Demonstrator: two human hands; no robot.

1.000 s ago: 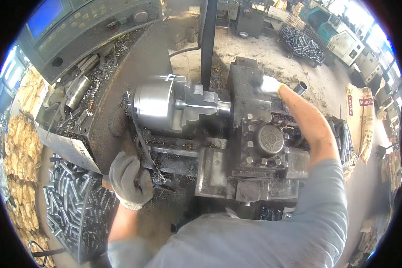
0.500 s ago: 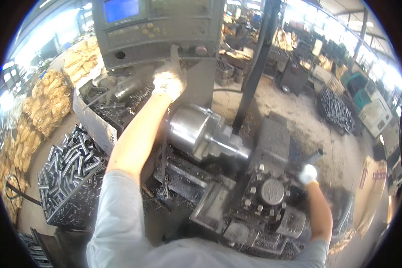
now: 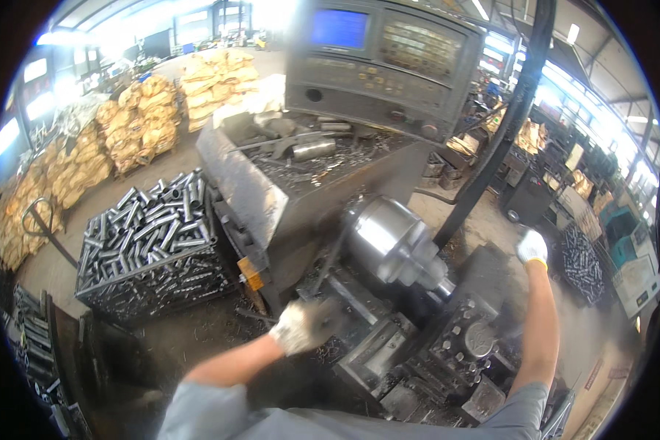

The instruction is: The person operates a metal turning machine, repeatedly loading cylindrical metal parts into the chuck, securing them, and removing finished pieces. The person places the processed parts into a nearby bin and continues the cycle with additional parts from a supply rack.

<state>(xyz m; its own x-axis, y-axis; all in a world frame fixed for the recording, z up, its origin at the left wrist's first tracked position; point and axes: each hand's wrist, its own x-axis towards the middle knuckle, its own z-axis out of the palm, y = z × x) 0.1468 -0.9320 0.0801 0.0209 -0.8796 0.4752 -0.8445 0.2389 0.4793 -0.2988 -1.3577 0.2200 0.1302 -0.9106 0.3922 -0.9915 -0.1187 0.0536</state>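
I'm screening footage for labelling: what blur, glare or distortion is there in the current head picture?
In the head view, the left hand is blurred, worst at the fingers; in that view too, glare whitens the windows at upper left, the metal chuck reflects brightly, and fisheye leaves black corners.

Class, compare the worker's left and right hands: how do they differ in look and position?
The left hand looks dark toward its blurred fingers, while the right hand looks mostly white. The left hand is lower in the picture, left of the metal chuck; the right hand is higher, to the chuck's right. Both hands are gloved.
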